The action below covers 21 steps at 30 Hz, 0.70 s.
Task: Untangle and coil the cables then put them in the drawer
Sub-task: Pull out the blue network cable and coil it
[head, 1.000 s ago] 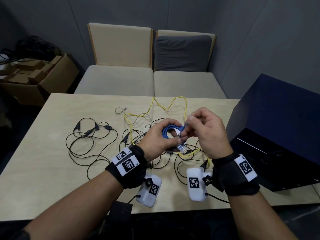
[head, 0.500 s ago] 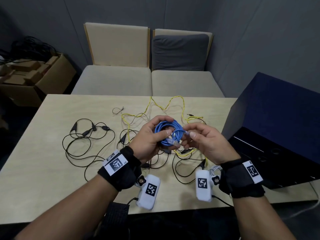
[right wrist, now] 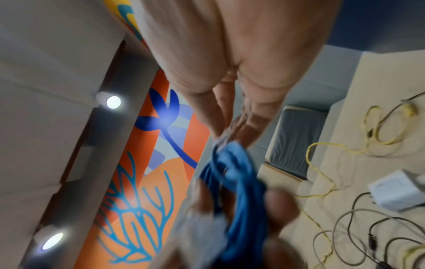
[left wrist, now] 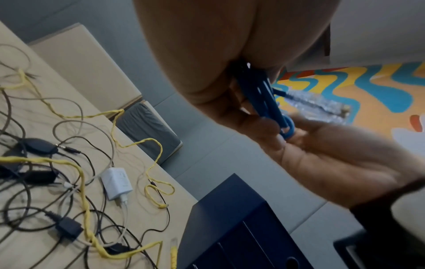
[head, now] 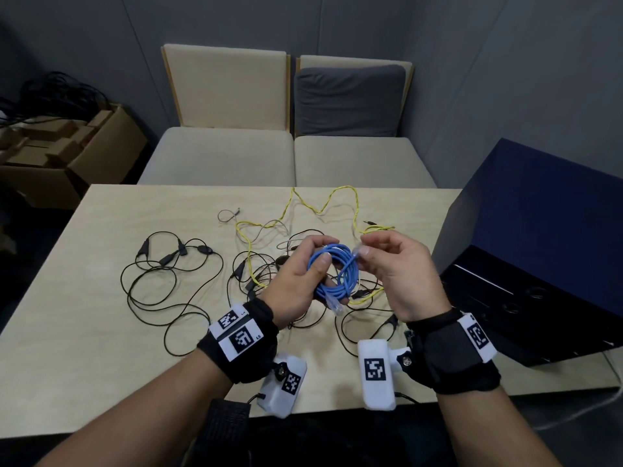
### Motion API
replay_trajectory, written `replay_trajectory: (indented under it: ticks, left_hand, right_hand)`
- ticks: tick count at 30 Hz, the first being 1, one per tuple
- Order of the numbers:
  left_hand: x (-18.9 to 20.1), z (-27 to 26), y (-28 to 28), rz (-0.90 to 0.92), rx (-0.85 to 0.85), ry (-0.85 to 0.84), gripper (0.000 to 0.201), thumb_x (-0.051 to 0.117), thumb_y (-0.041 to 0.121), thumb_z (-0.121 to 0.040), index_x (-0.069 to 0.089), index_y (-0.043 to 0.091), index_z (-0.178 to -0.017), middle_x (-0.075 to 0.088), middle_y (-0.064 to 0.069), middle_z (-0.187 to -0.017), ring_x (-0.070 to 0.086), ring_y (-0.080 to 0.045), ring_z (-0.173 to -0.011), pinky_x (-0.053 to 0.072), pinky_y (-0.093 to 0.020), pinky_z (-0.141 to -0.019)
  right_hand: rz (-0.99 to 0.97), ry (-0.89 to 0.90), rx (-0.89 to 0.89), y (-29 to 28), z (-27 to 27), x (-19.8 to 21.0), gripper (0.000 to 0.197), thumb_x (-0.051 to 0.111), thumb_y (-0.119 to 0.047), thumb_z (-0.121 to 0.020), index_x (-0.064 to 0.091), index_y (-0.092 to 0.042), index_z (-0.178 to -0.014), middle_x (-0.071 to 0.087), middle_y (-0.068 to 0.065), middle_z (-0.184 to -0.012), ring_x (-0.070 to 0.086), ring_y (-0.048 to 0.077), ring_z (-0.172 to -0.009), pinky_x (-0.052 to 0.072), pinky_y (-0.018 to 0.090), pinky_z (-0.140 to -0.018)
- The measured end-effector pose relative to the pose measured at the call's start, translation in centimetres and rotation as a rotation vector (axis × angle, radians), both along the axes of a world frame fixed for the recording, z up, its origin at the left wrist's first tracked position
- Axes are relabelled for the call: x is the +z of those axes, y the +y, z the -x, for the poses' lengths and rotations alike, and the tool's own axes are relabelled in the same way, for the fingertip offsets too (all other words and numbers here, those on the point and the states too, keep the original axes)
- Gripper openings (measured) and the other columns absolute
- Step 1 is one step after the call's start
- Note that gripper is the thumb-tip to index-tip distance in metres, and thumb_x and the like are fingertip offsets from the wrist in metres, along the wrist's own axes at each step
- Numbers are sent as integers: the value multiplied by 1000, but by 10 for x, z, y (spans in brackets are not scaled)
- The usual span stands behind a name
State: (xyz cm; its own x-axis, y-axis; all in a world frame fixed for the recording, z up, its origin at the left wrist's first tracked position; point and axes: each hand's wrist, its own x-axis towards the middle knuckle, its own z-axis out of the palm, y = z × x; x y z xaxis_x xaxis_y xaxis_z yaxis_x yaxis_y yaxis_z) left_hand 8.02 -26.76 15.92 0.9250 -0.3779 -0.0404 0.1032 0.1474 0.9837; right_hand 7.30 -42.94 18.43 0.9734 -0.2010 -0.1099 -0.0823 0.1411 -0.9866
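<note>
A coiled blue network cable (head: 333, 274) hangs above the table in my left hand (head: 303, 278), thumb across the front of the coil, fingers curled behind. One clear plug (head: 337, 306) dangles below the coil. My right hand (head: 381, 261) pinches the cable's other clear plug end (head: 358, 254) at the coil's upper right. The left wrist view shows the blue strands (left wrist: 264, 98) squeezed between my fingers; the right wrist view shows the coil (right wrist: 234, 182) blurred. A yellow cable (head: 323, 203) and several black cables (head: 168, 281) lie tangled on the table (head: 84, 332).
A dark blue drawer cabinet (head: 539, 251) stands at the table's right edge. A white charger (left wrist: 116, 183) with its white lead lies among the tangled cables. Two beige seats (head: 286, 156) stand beyond the table, and a cardboard box (head: 67, 156) sits on the floor at left.
My right hand has carried the plug end up and to the right of the coil. The left hand has turned the coil more upright, so its lower plug now dangles.
</note>
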Motion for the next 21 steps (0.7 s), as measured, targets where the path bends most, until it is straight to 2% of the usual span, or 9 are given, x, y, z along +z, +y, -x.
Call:
replay_trajectory:
  ticks: [3,6,9,11,13,14,16,18,21]
  left_hand:
    - [-6,2,-3,-4,-3,-16,24,41,22,-99,43,11,-120,52,-24,-114,59,-51,-74,55,-33,-55]
    - [-7,3,-4,-41,24,-64,22,44,29,-95,48,21,-115,54,-21,-112,59,-56,-77,56,-44,-61]
    - [-7,5,-2,-60,40,-91,21,45,32,-94,49,27,-114,55,-18,-109,59,-56,-77,54,-56,-66]
    - [-6,5,-2,-82,26,-93,20,45,31,-96,46,28,-116,58,-12,-101,63,-50,-75,56,-50,-65]
    - [-4,4,-1,-105,45,-81,14,43,25,-100,42,29,-113,58,-1,-92,66,-30,-70,56,-40,-63]
    - [-2,3,-1,-98,62,-61,12,42,22,-100,42,28,-110,56,1,-91,64,-22,-68,55,-39,-62]
    - [1,1,0,-66,81,-9,5,43,22,-99,45,24,-103,53,0,-91,61,-20,-66,54,-42,-60]
    - [6,-1,-2,-52,99,45,3,46,21,-98,49,20,-98,54,-2,-86,61,-21,-64,53,-35,-53]
    - [14,-3,-6,-16,136,138,10,45,7,-97,49,14,-90,57,-8,-78,57,-20,-55,48,-26,-49]
  right_hand:
    - [44,-24,-70,9,-1,2,18,65,6,-82,61,-9,-92,65,11,-86,64,19,-78,54,32,-74]
    - [133,-8,-17,16,2,2,12,63,-4,-88,65,-15,-91,68,7,-82,65,19,-75,53,41,-74]
    - [151,7,48,19,6,2,13,56,-8,-93,62,-19,-95,66,9,-74,60,22,-67,50,42,-63]
    - [146,1,74,20,8,3,15,52,-6,-95,58,-20,-96,63,12,-74,58,22,-65,48,41,-60]
    - [138,-12,80,21,8,2,18,50,-3,-95,56,-19,-97,63,12,-77,60,22,-69,51,47,-66]
    - [140,-21,82,21,8,3,19,50,-1,-95,55,-19,-97,63,11,-78,61,22,-72,52,51,-71]
    - [181,-46,73,21,9,3,20,50,-1,-95,55,-20,-98,64,9,-80,63,22,-77,52,53,-78]
    - [228,-76,65,21,9,5,21,50,0,-95,55,-20,-99,64,8,-82,64,17,-78,55,45,-75]
    - [223,-100,77,23,13,4,21,48,3,-95,53,-17,-101,61,7,-85,63,6,-72,55,25,-61]
